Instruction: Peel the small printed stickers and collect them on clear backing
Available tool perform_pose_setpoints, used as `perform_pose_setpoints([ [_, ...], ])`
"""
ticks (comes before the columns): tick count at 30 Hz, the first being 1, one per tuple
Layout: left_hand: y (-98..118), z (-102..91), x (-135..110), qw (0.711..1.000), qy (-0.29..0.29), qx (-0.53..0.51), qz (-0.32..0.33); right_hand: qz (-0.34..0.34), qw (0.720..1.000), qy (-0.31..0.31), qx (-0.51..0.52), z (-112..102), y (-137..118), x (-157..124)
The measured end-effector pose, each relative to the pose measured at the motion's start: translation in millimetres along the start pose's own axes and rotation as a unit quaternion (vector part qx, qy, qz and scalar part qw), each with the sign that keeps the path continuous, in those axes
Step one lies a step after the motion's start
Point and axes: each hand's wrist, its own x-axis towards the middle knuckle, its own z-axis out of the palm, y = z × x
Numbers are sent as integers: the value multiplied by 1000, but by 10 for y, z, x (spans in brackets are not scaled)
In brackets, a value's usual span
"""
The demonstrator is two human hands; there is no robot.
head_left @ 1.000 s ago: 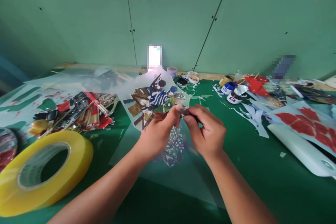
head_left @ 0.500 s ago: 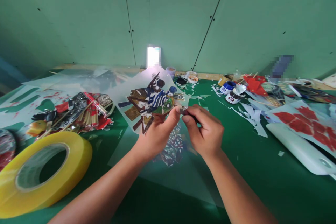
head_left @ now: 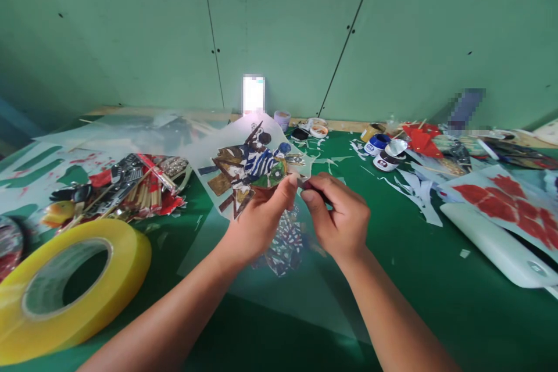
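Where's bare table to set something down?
Likely best: green tabletop between the right forearm and the pale handled object, bar a small scrap. Smaller: between tape roll and left forearm. Crowded: behind the tape roll (stick pile) and around the paint jars (white scraps).

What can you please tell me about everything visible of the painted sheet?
The painted sheet is thin, pale and translucent, like film or paper, bearing an angular figure in browns, blue-and-white stripes, green and black. It tilts above the green table, its near edge held in the left grip. Near that edge, the right grip holds a small dark item; contact is unclear.
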Motion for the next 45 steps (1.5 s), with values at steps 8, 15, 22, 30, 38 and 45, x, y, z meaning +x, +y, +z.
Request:
perform_pose_setpoints([
  [8,-98,55,5,991,37,-130,-24,15,1000,-4,-25,10,-14,-20],
  [15,-63,108,38,965,54,-254,-25,5,999,1,-47,82,-71,-40],
  [22,76,155,43,908,58,-406,-81,-15,994,14,-106,150,-53,-71],
  [30,82,190,22,906,53,-412,-77,-2,988,40,-147,214,-90,-103],
  [38,-8,179,-6,933,35,-353,-67,-11,978,56,-199,220,-118,-115],
  [45,15,205,-5,920,48,-381,-74,-44,971,66,-227,199,-118,-90],
])
